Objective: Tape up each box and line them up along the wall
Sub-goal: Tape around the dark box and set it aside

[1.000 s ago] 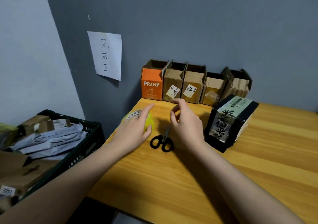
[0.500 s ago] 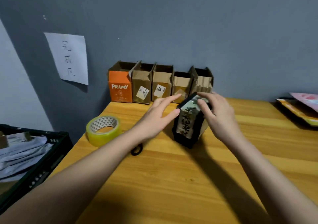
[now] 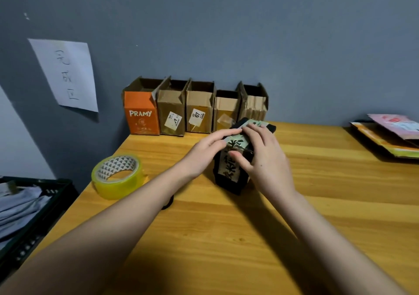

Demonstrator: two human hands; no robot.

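Near the rear edge of the desk (image 3: pixel 226 238), just in front of the row of boxes (image 3: pixel 195 111) standing against the wall (image 3: pixel 226 34), we hold the black box (image 3: pixel 229 170) with the pale printed label between both hands. The left hand (image 3: pixel 204 149) lies along its left upper face with fingers nearly straight, pressing rather than gripping. The right hand (image 3: pixel 265 158) wraps the right side, fingers curled over the top and thumb across the label.

Risk points, as we judge them:
- The box stands tilted on a narrow base. Uneven pressure from either hand could tip it toward the row behind and knock the open cartons out of line.
- The flaps of the box sit under our fingers, and we cannot tell whether they are fully closed. Releasing one hand to reach for tape could let them spring open.
- The tape roll (image 3: pixel 118 177) lies near the left edge, well apart from the box, and what appears to be the scissors handle (image 3: pixel 167 204) is mostly hidden under the left forearm. A blind reach could push either off the desk.

Compared with half a second earlier, both hands have closed in on the box. The left fingers, then just short of it, now rest on its top, and the right hand has settled lower over the label. The box, tape roll and row have not shifted on the desk.
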